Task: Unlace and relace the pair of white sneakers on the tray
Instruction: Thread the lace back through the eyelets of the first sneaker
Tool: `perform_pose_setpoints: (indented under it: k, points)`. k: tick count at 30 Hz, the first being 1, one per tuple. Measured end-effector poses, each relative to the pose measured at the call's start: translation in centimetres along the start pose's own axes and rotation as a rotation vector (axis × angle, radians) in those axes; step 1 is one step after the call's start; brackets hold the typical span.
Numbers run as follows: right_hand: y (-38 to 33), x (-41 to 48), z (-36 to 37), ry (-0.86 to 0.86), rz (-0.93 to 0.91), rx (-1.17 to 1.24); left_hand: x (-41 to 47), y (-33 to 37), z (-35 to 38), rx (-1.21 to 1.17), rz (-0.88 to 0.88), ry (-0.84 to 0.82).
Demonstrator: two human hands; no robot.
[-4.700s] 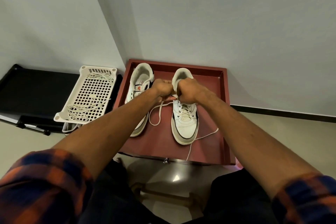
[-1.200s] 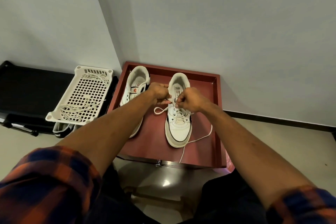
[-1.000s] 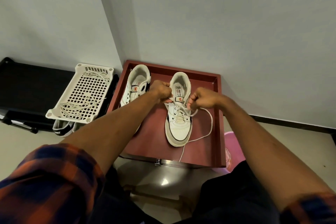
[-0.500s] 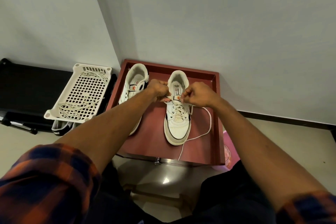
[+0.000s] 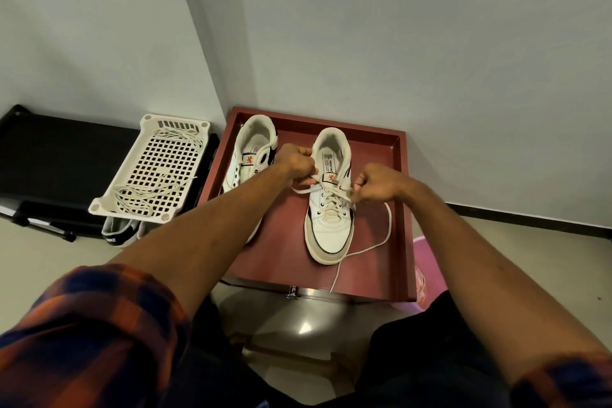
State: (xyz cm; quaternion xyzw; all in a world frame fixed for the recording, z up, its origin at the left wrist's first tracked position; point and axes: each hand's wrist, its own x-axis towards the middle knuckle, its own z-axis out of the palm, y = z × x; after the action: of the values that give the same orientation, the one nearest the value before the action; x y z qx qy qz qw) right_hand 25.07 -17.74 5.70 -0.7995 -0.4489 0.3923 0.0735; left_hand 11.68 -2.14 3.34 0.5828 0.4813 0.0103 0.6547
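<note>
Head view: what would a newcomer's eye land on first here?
Both hands meet over the sneaker on the right of the red tray, the left hand and right hand each pinching its lace near the top eyelets. Beside it, the second sneaker shows empty eyelets. Left of the tray, a white basket holds loose laces.

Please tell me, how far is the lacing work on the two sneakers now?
Done: the sneaker near the basket shows empty eyelets. In hand: the left hand and right hand pinch the lace at the upper eyelets of the other sneaker, crossed lower down. Left: finishing that one, then the empty one.
</note>
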Motion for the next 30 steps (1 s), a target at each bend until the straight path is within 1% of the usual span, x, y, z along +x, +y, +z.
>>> perform_pose_setpoints:
  k: [2,3,5,7,9,12,16,19,22,25,28,29,30]
  points:
    - [1.1,-0.6,-1.0,-0.070,0.055,-0.106,-0.1,0.0,0.0,0.002,0.011,0.004]
    - [1.4,-0.7,-1.3,-0.066,0.072,-0.149,0.0,0.0,0.0,0.002,0.010,0.000]
    - [1.1,-0.6,-1.5,0.034,0.062,-0.200,0.0,0.0,-0.1,-0.004,0.001,-0.010]
    - [-0.1,-0.7,-1.2,0.188,-0.009,-0.217,-0.1,0.1,-0.1,-0.014,-0.007,-0.015]
    - [-2.0,-0.5,-0.3,0.265,-0.094,-0.246,-0.1,0.1,-0.1,-0.016,-0.009,-0.020]
    - [-4.0,0.5,2.0,0.307,-0.147,-0.330,-0.3,0.2,-0.2,-0.028,-0.007,-0.019]
    - [-4.2,1.1,3.1,0.338,-0.123,-0.275,-0.4,0.1,-0.2,-0.031,-0.009,-0.011]
    - [-3.9,0.5,2.9,0.330,-0.132,-0.281,-0.5,0.1,-0.1,-0.037,-0.006,-0.014]
    - [-2.6,0.0,2.2,0.279,-0.087,-0.222,-0.5,0.2,-0.4,-0.042,-0.030,-0.032]
    - [-0.3,-1.0,0.8,0.186,-0.017,-0.154,-0.4,0.6,-1.0,-0.037,-0.058,-0.068]
    - [1.8,-2.1,-0.1,-0.032,0.112,-0.269,-0.6,0.9,-1.1,-0.039,-0.069,-0.065]
    - [2.2,-2.4,-0.2,-0.084,0.152,-0.310,-0.6,0.9,-1.0,-0.036,-0.069,-0.060]
    - [2.6,-2.5,-0.2,-0.098,0.172,-0.321,-0.7,0.9,-0.9,-0.035,-0.071,-0.057]
